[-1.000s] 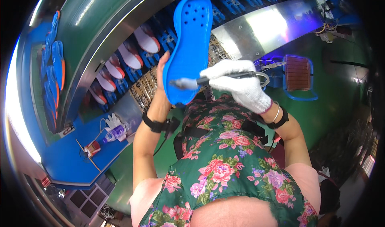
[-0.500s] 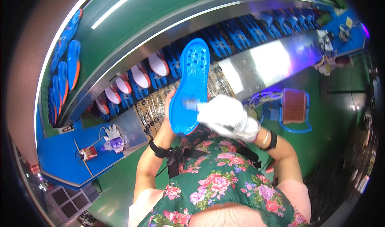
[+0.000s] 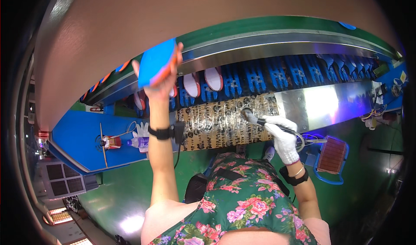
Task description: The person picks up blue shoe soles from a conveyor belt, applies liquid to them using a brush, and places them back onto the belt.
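Observation:
My bare left hand (image 3: pixel 161 90) is raised at the upper left, its fingers wrapped round the edges of a blue shoe sole (image 3: pixel 155 63) with an orange-red rim. The sole is tilted, in front of the edge of the green conveyor belt (image 3: pixel 225 36). My right hand (image 3: pixel 284 141), in a white glove, closes on a dark-handled brush (image 3: pixel 248 114) with a thin hose by its rear end. The brush head is over the brown tape-covered ledge (image 3: pixel 221 126); whether it touches the ledge I cannot tell.
Blue racks (image 3: pixel 255 78) line up under the belt, several carrying white shoe uppers (image 3: pixel 191 84) with red edges. At the left, a blue table (image 3: pixel 82 136) bears a bottle (image 3: pixel 139 142) and a red container (image 3: pixel 112 142). A brown-seated stool (image 3: pixel 333 156) stands at the right.
My left hand has carried the sole up and left towards the belt. My right hand has drawn the brush off the sole, down and to the right. The whole view has shifted.

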### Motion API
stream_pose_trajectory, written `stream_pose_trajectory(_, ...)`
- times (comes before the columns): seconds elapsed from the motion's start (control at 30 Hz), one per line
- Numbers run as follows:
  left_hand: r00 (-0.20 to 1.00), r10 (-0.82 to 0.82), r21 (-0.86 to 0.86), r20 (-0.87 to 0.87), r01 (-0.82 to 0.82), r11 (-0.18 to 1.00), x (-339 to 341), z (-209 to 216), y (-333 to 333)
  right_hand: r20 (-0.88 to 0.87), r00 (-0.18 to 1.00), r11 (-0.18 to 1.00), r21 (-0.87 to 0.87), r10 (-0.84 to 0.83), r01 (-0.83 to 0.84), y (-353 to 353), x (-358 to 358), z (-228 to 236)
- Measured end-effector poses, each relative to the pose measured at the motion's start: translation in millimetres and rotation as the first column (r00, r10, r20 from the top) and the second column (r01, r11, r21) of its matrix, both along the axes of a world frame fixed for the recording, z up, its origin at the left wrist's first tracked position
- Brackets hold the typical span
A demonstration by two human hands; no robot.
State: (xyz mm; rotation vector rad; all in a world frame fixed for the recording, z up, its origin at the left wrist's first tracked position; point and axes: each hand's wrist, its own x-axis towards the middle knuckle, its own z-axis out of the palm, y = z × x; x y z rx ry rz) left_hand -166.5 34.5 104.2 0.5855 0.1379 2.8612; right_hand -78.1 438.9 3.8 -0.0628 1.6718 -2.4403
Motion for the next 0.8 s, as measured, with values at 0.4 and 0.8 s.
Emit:
stream_pose_trajectory(0.4, 0.67, 0.728, -0.569, 0.144, -0.545, 0.615, -44.9, 12.3, 83.8, 0.032, 0.999, 0.972, 0.23, 0.035, -0.042, -14.4, 14.9, -67.9)
stream_pose_trajectory(0.8, 0.52, 0.024, -0.377, -0.854, -0.586, -0.717, -234.6, -7.2, 280.0, 0.063, 0.985, 0.969, 0.2, -0.158, 0.143, 8.8, 29.6, -47.1)
